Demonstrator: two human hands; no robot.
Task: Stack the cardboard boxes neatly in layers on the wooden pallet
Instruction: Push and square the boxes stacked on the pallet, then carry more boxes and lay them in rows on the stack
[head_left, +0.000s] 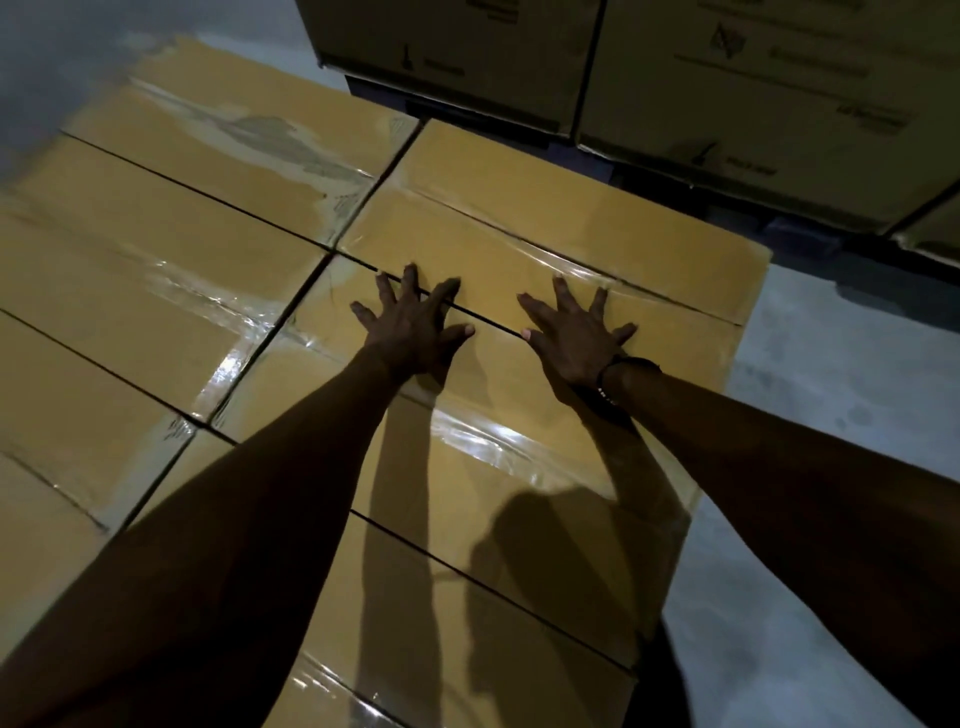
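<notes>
While both palms lie flat on the top layer, the step in hand looks like squaring a freshly placed carton against its neighbours. Far to the left of the fingers sit the left-column boxes (171, 218), tan, sealed along their flaps with glossy clear tape that is wrinkled and scuffed in places. The left hand (415, 325) rests with fingers straight and spread apart, their tips reaching across the dark seam between the near box (498, 457) and the far box (545, 228). Just right of it, the right hand (574, 338) lies the same way, fingers splayed and holding nothing, a dark wristband (618, 374) behind it; its fingertips touch the same seam. Both boxes appear level with each other and with the left column, edges nearly flush, with narrow gaps between. Beyond the fingertips stand printed cartons (727, 104) on another stack, well apart. Right of the right hand's fingers is bare grey floor (831, 389). The wooden pallet itself is hidden under the layer. Next, I judge, a firm push forward would close the seam before fetching another box.
</notes>
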